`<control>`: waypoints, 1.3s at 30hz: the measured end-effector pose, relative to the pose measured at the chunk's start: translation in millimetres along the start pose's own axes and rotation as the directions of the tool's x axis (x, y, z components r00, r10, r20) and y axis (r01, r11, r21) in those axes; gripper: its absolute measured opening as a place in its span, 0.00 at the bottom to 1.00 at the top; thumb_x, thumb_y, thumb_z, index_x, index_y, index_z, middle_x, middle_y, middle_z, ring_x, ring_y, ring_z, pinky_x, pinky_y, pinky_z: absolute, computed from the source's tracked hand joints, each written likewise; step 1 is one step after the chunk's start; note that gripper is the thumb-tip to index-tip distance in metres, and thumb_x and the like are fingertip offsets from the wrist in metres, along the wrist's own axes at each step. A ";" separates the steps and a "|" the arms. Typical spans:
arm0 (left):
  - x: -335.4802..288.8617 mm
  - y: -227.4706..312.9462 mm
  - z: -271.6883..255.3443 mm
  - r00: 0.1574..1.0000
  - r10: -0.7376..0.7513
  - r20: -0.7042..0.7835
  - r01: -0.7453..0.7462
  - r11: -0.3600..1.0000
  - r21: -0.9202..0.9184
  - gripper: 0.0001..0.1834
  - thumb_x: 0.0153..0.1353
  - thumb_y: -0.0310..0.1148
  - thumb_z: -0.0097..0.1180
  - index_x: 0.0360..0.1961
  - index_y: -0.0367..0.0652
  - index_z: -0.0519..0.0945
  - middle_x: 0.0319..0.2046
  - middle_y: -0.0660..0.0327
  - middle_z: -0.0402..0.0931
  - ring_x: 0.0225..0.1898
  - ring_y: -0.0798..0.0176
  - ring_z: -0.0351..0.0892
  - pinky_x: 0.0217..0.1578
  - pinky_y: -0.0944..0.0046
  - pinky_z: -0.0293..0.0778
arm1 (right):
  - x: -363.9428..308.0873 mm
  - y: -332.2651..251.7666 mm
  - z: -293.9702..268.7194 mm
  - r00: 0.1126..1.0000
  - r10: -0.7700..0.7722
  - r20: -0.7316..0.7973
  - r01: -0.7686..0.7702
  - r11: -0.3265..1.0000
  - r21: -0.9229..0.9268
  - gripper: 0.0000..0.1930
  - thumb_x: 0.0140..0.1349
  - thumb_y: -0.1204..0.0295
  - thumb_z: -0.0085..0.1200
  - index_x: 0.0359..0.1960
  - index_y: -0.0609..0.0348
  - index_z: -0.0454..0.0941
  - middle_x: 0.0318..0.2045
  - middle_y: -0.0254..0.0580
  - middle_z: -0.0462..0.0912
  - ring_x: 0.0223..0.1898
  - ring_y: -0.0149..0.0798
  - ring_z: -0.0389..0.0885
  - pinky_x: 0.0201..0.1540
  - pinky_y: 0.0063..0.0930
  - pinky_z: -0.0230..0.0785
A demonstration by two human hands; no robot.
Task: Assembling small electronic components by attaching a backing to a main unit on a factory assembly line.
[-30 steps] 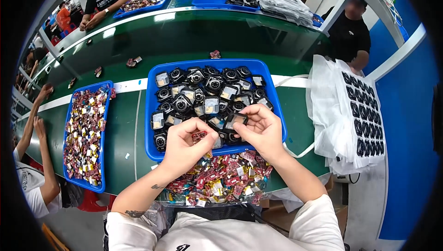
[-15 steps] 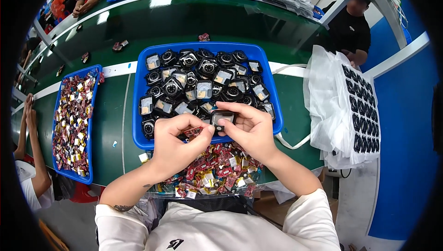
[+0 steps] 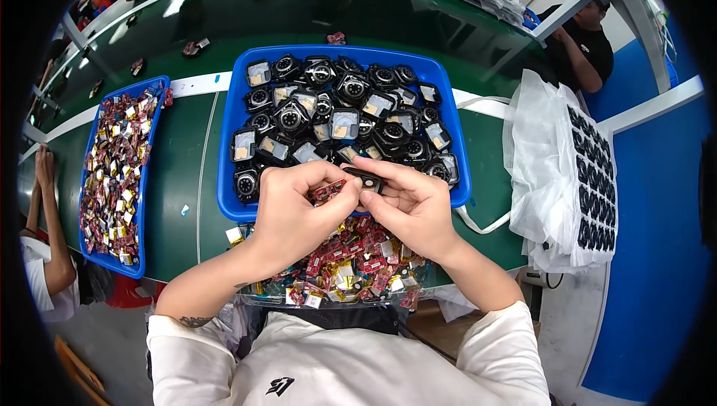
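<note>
Two-handed, pinches a board in the left hand and holds a case in the right hand, close together by the tray, perhaps to see both well.

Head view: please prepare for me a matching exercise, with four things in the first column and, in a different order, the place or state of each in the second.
Column one
1. Left hand
2. Narrow blue tray
3. Large blue tray
4. White sheeting

Column two
A. In the middle, filled with black watch cases
B. At the right, beside rows of black parts
C. Gripping a red circuit board
D. At the left, filled with red, white and yellow pieces

Right pairs: 1-C, 2-D, 3-A, 4-B
</note>
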State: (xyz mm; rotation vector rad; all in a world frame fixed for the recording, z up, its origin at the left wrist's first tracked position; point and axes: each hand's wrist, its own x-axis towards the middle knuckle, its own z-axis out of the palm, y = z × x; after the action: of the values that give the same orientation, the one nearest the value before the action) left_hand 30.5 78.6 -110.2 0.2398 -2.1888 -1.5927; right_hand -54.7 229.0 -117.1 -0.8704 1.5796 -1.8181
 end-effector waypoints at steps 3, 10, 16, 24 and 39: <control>-0.8 2.2 -3.3 0.997 -0.055 0.050 0.053 0.997 0.053 0.06 0.52 0.27 0.61 0.25 0.34 0.82 0.17 0.60 0.80 0.18 0.80 0.72 0.18 0.76 0.64 | -1.4 0.1 0.9 1.000 0.003 -0.005 -0.004 1.000 -0.031 0.19 0.59 0.83 0.51 0.54 0.66 0.72 0.47 0.45 0.77 0.44 0.28 0.78 0.46 0.19 0.75; -0.2 1.5 -1.2 0.999 -0.027 0.018 0.027 0.999 0.035 0.06 0.52 0.28 0.61 0.26 0.33 0.82 0.18 0.60 0.80 0.18 0.79 0.73 0.18 0.75 0.66 | -1.7 2.5 1.0 1.000 -0.021 -0.007 0.021 1.000 -0.007 0.18 0.61 0.82 0.50 0.53 0.66 0.72 0.46 0.46 0.78 0.44 0.29 0.78 0.47 0.21 0.75; -1.5 -0.5 0.4 0.999 -0.035 0.019 0.034 0.999 0.040 0.06 0.52 0.28 0.61 0.27 0.35 0.83 0.18 0.61 0.80 0.18 0.79 0.73 0.19 0.76 0.66 | -1.8 3.3 0.4 0.999 -0.040 -0.013 0.040 0.999 -0.028 0.15 0.63 0.80 0.48 0.52 0.66 0.73 0.46 0.47 0.78 0.45 0.31 0.78 0.47 0.22 0.75; -3.8 -2.3 7.8 1.000 0.021 -0.015 -0.022 0.995 -0.095 0.06 0.54 0.26 0.61 0.30 0.34 0.82 0.19 0.61 0.80 0.19 0.80 0.75 0.20 0.77 0.68 | -2.7 4.0 2.4 0.992 -0.059 -0.116 0.059 0.998 -0.002 0.13 0.63 0.80 0.48 0.50 0.67 0.75 0.43 0.45 0.80 0.42 0.29 0.79 0.45 0.21 0.76; -3.8 2.5 1.6 0.979 -0.052 0.198 0.102 0.962 -0.252 0.06 0.58 0.25 0.58 0.30 0.32 0.78 0.23 0.62 0.79 0.24 0.77 0.76 0.27 0.76 0.72 | -2.7 3.8 -6.2 0.966 -0.165 -0.199 0.181 0.982 0.062 0.12 0.59 0.84 0.50 0.45 0.70 0.74 0.43 0.46 0.79 0.41 0.28 0.78 0.43 0.19 0.74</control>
State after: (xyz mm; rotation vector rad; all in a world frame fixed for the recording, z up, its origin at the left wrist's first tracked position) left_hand 33.4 82.2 -109.2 0.0983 -2.0956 -1.9998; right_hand -57.9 234.4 -121.7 -0.8386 1.5758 -2.1308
